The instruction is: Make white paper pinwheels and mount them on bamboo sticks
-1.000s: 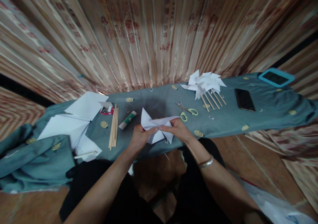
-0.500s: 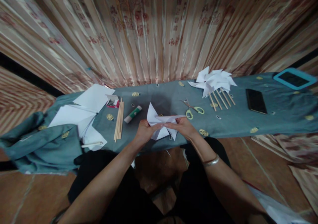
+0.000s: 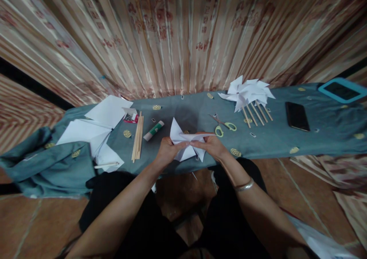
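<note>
A white paper pinwheel shape (image 3: 183, 140), partly folded, is held over the near edge of the teal-covered table (image 3: 272, 140). My left hand (image 3: 168, 152) pinches its left side with closed fingers. On the other side, my right hand (image 3: 210, 146) pinches the centre and right flap, thumb and fingers pressed together. One pointed flap stands up toward the back, another points right.
Finished paper pinwheels on sticks (image 3: 248, 94) lie at the back right, with yellow-handled scissors (image 3: 225, 126) nearby. A glue stick (image 3: 154, 131), wooden sticks (image 3: 137, 138), a small pin box (image 3: 130, 116) and white sheets (image 3: 94, 132) lie left. A phone (image 3: 297, 116) and blue-framed tablet (image 3: 342, 90) lie right.
The view has shifted slightly, so the table sits a little differently in frame. Both hands keep pinching the paper in nearly the same place.
</note>
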Tool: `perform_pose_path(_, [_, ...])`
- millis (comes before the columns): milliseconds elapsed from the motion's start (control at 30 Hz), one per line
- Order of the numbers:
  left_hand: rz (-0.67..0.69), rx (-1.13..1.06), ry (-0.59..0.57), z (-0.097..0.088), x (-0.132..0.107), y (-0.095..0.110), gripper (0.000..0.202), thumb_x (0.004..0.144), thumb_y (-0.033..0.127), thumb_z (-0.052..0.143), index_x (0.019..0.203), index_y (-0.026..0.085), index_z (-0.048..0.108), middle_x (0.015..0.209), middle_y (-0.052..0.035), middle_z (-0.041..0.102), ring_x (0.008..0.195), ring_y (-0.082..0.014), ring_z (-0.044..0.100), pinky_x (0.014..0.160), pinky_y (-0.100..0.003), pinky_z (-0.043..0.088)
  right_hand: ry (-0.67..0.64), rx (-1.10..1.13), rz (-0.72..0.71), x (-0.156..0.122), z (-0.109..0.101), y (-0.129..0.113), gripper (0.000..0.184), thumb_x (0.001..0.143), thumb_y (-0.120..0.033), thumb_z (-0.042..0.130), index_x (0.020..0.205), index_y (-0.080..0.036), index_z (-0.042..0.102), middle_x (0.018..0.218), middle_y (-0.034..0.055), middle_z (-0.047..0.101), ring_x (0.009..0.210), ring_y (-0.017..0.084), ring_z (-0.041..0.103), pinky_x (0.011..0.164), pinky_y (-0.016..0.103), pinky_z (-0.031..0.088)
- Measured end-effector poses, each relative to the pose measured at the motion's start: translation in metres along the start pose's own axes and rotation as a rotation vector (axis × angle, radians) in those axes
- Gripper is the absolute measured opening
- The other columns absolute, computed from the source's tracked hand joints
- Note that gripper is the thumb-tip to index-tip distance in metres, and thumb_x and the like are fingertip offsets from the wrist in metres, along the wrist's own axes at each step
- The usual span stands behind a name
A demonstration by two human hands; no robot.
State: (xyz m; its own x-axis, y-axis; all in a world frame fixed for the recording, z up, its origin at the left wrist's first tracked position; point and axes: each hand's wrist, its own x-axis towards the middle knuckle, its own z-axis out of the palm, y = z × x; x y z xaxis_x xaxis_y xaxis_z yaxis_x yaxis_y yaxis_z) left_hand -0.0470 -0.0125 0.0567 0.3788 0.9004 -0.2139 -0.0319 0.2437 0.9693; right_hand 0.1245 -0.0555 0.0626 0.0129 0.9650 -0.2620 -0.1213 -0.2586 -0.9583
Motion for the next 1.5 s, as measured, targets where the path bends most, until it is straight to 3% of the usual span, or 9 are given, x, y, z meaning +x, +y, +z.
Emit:
perform_pose_path(367, [-0.019, 0.006, 0.021, 0.001, 0.001, 0.001, 0.037, 0.047, 0.035, 0.086, 0.073, 0.011, 0.075, 0.069, -0.0045, 0.072, 0.061, -0.0166, 0.063, 0.059, -0.026, 0.049, 0.000, -0.048, -0.024, 0.004, -0.002, 0.004, 0.028, 0.053, -0.036, 0.080, 0.071, -0.018, 0.068, 0.058, -0.0043, 0.058, 0.054, 0.011, 0.047, 0.052, 0.024, 0.036])
perform_pose_path(600, [-0.019, 0.046, 0.059, 0.000, 0.004, -0.003, 0.027, 0.049, 0.031, 0.082, 0.065, 0.011, 0.073, 0.061, -0.0018, 0.068, 0.057, -0.0145, 0.059, 0.054, -0.024, 0.045, -0.012, -0.110, -0.079, 0.008, -0.004, 0.009, 0.033, 0.049, -0.037, 0.082, 0.074, -0.019, 0.069, 0.068, -0.0023, 0.064, 0.063, 0.013, 0.053, 0.058, 0.025, 0.040])
perform_pose_path(1267, [-0.012, 0.065, 0.090, 0.000, 0.002, -0.002, 0.030, 0.050, 0.034, 0.084, 0.066, 0.011, 0.073, 0.062, -0.0026, 0.069, 0.059, -0.0174, 0.062, 0.054, -0.025, 0.047, 0.000, -0.001, -0.061, 0.009, -0.001, 0.012, 0.042, 0.043, -0.044, 0.088, 0.071, -0.018, 0.070, 0.065, -0.0021, 0.066, 0.058, 0.013, 0.055, 0.056, 0.024, 0.042])
perform_pose_path(1500, [-0.040, 0.067, 0.093, 0.000, 0.002, -0.003, 0.028, 0.048, 0.031, 0.084, 0.064, 0.011, 0.073, 0.062, -0.0022, 0.069, 0.058, -0.0165, 0.061, 0.052, -0.024, 0.046, 0.007, 0.024, -0.077, 0.010, -0.001, 0.016, 0.039, 0.047, -0.046, 0.086, 0.069, -0.018, 0.071, 0.065, -0.0017, 0.067, 0.059, 0.013, 0.056, 0.059, 0.024, 0.042])
